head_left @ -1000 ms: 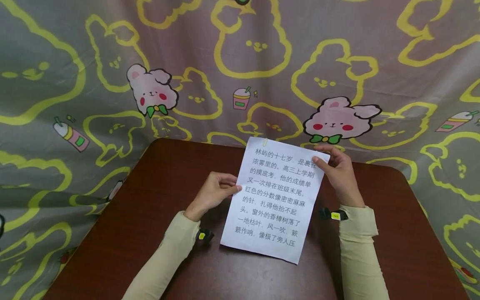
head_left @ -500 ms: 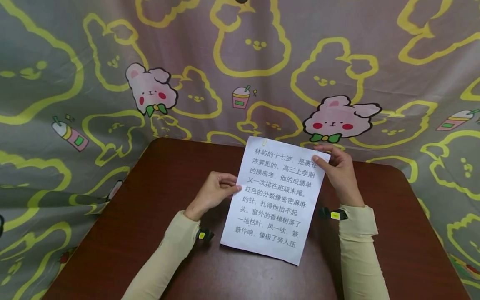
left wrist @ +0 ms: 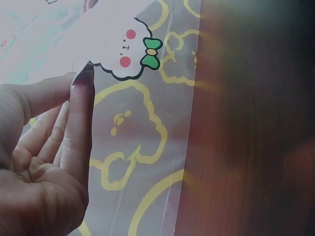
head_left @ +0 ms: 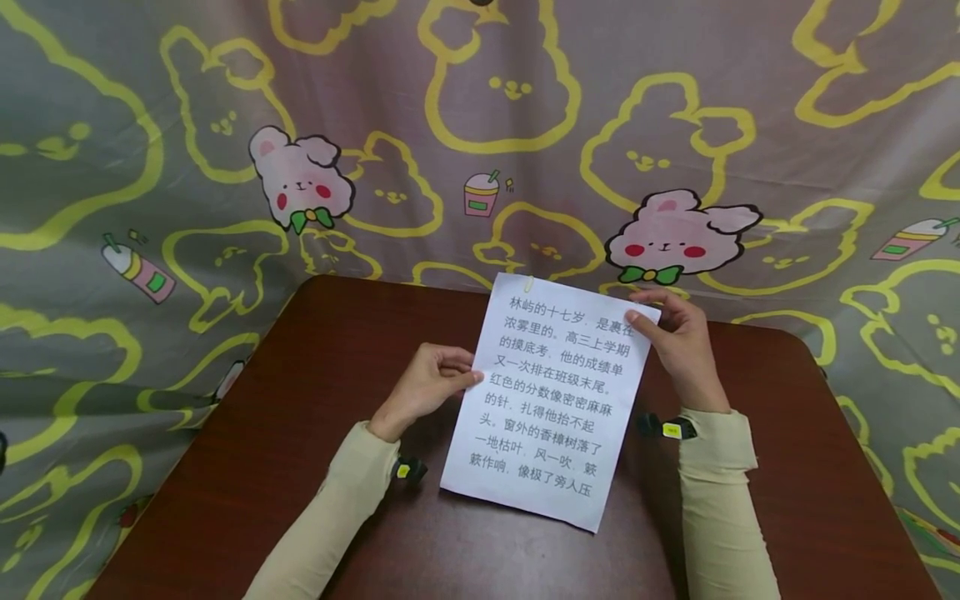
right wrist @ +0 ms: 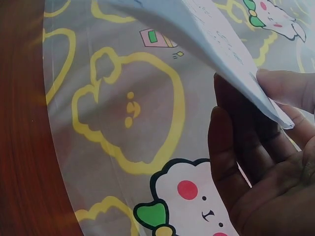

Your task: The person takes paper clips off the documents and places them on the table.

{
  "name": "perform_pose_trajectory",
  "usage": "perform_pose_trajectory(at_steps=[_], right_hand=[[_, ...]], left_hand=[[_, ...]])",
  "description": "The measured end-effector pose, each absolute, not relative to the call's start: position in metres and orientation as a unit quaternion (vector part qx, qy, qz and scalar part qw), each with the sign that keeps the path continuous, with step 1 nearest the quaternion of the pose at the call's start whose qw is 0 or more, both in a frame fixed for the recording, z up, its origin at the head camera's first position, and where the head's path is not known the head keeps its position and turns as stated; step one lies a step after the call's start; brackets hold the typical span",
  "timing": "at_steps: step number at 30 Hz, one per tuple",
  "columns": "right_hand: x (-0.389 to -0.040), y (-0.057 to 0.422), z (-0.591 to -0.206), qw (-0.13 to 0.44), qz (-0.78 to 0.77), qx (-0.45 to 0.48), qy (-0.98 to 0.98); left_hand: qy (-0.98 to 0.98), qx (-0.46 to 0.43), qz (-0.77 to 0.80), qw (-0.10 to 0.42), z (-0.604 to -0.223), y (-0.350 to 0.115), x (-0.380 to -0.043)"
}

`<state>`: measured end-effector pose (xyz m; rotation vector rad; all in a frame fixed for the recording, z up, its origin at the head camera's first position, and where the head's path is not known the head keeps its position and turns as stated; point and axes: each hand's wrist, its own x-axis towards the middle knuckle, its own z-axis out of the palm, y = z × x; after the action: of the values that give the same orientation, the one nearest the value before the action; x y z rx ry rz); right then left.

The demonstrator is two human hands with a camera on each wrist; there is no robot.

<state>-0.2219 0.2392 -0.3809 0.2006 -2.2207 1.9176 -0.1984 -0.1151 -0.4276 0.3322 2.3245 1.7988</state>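
Cartoon rabbits and lidded drink cups cover the grey curtain (head_left: 360,75) behind a dark reddish-brown wooden table (head_left: 315,375), whose near edge is cut off. Over its middle is a white sheet of printed paper (head_left: 543,404), tilted, with a pale yellow paper clip (head_left: 529,284) at its top edge. Whether its lower edge touches the wood I cannot tell.

Large black Chinese type reads from "林屿的十七岁" and "是裹在浓雾里的" down through "高三上学期的摸底考" and "窗外的香樟树落了一地枯叶" to a last line that breaks off mid-sentence at "像极了旁人压".

The left hand (head_left: 431,383) pinches the left edge, thumb in front; the right hand (head_left: 686,346) pinches the upper right corner, its thumb close to the end of the first line. In the head view, the paper hides some of the fingers behind it. In the right wrist view the type is too slanted and faint to read; glare washes out the upper left of the left wrist view. Yellow labels (head_left: 672,431) on the black wrist devices (head_left: 649,427) are too small to read.
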Motion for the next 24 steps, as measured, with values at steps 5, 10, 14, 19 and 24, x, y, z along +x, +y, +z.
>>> perform_pose_trajectory(at_steps=[5, 10, 14, 19, 24], right_hand=[[-0.222, 0.242, -0.382, 0.107, 0.640, 0.062, -0.758], [-0.222, 0.245, -0.381, 0.116, 0.636, 0.054, -0.761], [-0.221, 0.249, -0.380, 0.119, 0.643, 0.049, -0.755], [-0.221, 0.252, -0.380, 0.127, 0.664, 0.047, -0.735], [-0.222, 0.256, -0.381, 0.137, 0.685, 0.051, -0.714]], left_hand=[[0.785, 0.110, 0.603, 0.092, -0.427, -0.115, -0.198], [0.788, 0.113, 0.599, 0.088, -0.428, -0.117, -0.198], [0.790, 0.117, 0.596, 0.085, -0.428, -0.117, -0.198], [0.791, 0.119, 0.593, 0.086, -0.427, -0.118, -0.198], [0.792, 0.118, 0.593, 0.088, -0.428, -0.118, -0.198]])
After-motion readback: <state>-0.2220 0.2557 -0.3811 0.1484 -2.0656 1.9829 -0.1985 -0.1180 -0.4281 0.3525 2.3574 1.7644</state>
